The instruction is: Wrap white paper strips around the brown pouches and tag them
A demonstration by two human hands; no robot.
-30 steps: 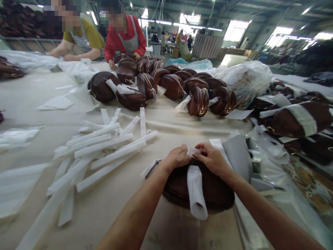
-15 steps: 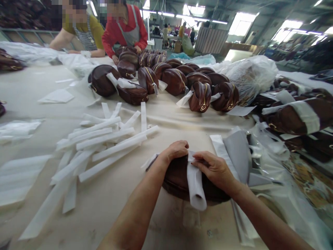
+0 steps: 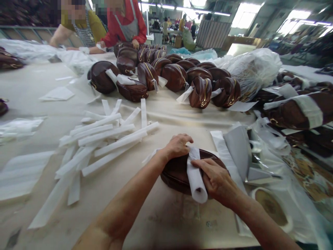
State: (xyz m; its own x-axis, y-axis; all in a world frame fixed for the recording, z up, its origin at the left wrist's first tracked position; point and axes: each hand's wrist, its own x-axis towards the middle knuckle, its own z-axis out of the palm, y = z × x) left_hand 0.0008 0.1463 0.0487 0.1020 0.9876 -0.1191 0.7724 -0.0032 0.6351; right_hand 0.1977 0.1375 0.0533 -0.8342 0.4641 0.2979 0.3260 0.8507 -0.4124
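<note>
A dark brown leather bag (image 3: pixel 175 173) lies on the table in front of me, with a white paper strip (image 3: pixel 195 178) wrapped across it. The strip's near end curls into an open loop that hangs past the bag's near edge. At the far edge of the bag, my left hand (image 3: pixel 179 145) is closed on the strip's upper end, its fingers bent. My right hand (image 3: pixel 214 177) is closed on the strip's right side, thumb and fingers pressed to it over the bag. The right fingertips are partly hidden.
Loose white paper strips (image 3: pixel 104 139) lie in a pile to the left. Several finished-looking brown bags (image 3: pixel 174 76) stand at the back. On the right are a grey tape dispenser (image 3: pixel 236 149), a tape roll (image 3: pixel 272 208) and more bags (image 3: pixel 293 111). Two people work across the table.
My right hand has slid down the strip toward me, uncovering more of the bag's far right side. My left hand stays at the strip's top. A co-worker's arm has shifted.
</note>
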